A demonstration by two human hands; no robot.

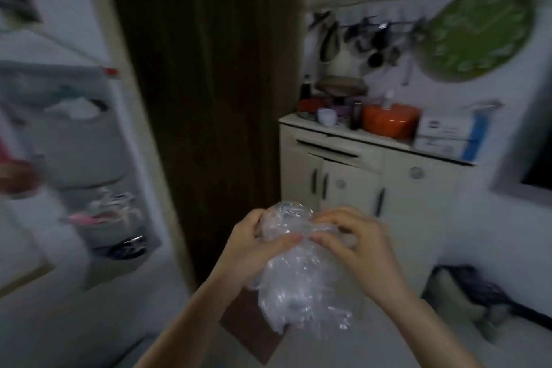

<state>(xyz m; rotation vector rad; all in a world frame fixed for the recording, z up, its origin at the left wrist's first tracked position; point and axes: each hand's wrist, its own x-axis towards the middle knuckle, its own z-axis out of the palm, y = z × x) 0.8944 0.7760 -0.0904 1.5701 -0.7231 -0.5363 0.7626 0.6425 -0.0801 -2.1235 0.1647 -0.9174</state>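
Low in the middle of the view, the left hand [254,243] and the right hand [355,240] meet at the top of a clear crumpled plastic bag [301,281], thumbs and fingers of each pinching the film, probably to work its mouth apart or twist it closed. The bag hangs free between the forearms, over the floor and a brown mat [251,329]. Beyond stand a cream cabinet [352,182] bearing an orange container [389,119], and a green wall clock [478,33] above it.
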